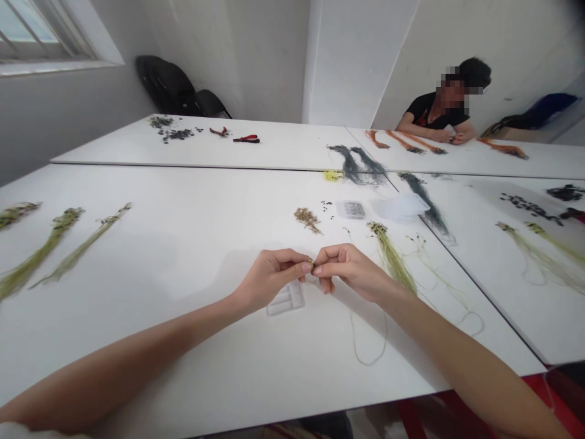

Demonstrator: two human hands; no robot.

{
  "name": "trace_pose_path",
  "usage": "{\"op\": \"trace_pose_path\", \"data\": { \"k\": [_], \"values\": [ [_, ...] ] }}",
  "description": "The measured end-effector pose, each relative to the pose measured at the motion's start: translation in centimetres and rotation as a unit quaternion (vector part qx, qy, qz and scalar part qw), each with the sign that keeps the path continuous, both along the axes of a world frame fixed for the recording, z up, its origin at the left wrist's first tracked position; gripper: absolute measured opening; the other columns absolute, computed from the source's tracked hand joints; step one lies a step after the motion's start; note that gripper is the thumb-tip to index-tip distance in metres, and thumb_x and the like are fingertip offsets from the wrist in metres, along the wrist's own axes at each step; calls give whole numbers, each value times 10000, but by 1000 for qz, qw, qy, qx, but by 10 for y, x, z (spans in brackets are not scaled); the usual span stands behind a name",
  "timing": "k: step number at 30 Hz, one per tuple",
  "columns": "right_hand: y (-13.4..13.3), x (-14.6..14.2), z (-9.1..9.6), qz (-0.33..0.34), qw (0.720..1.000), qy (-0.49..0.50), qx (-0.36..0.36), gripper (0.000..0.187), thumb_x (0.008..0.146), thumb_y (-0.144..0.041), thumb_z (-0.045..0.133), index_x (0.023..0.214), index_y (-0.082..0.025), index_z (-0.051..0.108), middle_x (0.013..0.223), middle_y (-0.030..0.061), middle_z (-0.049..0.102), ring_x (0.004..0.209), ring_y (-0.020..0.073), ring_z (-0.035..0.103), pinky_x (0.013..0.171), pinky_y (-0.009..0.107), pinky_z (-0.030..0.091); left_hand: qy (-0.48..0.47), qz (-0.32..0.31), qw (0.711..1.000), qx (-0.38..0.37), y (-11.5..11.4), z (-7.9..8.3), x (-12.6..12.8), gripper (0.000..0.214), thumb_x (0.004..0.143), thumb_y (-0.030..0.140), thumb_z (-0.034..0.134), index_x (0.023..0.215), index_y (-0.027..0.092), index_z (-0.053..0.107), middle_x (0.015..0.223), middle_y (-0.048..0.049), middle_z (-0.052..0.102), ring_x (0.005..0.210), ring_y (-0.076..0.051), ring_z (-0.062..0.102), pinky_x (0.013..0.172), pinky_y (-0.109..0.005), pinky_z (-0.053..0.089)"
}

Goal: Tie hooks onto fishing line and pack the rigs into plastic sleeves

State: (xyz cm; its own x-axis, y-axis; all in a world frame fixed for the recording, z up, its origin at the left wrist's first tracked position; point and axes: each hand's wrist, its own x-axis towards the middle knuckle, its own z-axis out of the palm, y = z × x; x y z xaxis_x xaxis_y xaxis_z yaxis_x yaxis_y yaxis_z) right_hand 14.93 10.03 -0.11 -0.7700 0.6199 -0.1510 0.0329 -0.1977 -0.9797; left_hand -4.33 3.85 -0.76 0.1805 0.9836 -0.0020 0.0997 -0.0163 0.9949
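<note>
Above the white table (183,231), my left hand (269,277) and my right hand (354,272) meet fingertip to fingertip. Both are closed in a pinch on a small yellowish piece (312,263), too small to make out fully. Under my left hand lies a clear plastic compartment box (286,300), partly hidden. A thin pale cord (368,364) loops on the tabletop below my right wrist. Just beyond my hands is a pile of small gold-coloured pieces (306,218). A bundle of yellow-green cords (393,259) with dark ends lies beside my right forearm.
More yellow-green bundles (59,235) lie at left. Small dark pieces and a little clear case (351,210) sit ahead, near dark grey bundles (350,164). Red-handled pliers (247,139) rest on the far table. A person (443,110) sits behind orange bundles (404,141).
</note>
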Motion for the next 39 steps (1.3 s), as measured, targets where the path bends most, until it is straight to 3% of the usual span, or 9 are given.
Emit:
{"op": "trace_pose_path", "data": {
  "k": [9, 20, 29, 34, 39],
  "values": [
    [1, 1, -3, 31, 999, 23, 0, 126, 776, -244, 718, 787, -138, 651, 609, 27, 660, 555, 125, 578, 569, 262, 450, 11, 22, 1000, 11, -1, 3, 1, 157, 861, 306, 648, 851, 162, 709, 841, -27, 693, 693, -102, 575, 667, -228, 484],
    [0, 2, 1, 9, 1000, 24, 7, 122, 787, -234, 696, 737, -151, 622, 547, 2, 619, 505, 111, 546, 549, 254, 414, 5, 22, 1000, 19, 0, 1, 0, 151, 871, 321, 636, 857, 191, 713, 835, -12, 674, 725, -107, 542, 677, -235, 433],
    [-1, 2, 3, -32, 999, 28, 1, 138, 781, -236, 695, 703, -158, 612, 532, -26, 575, 477, 92, 515, 553, 246, 382, 109, 1, 991, 84, 2, -2, -5, 163, 852, 347, 646, 880, 213, 735, 854, -29, 647, 750, -140, 536, 680, -272, 410],
    [-3, -1, 2, -43, 999, 24, 11, 123, 776, -199, 674, 688, -161, 598, 504, -37, 547, 461, 91, 509, 536, 243, 376, 59, 20, 998, 0, -2, 0, 1, 220, 858, 391, 627, 867, 190, 716, 738, -13, 609, 655, -122, 469, 589, -259, 353],
    [-8, -4, 1, -75, 996, 7, 45, 133, 778, -186, 645, 667, -166, 573, 496, -36, 542, 453, 94, 514, 504, 237, 369, 9, 43, 999, -23, -7, 1, 7, 202, 854, 375, 638, 876, 199, 734, 747, -9, 615, 696, -122, 450, 629, -258, 352]
  ]
}}
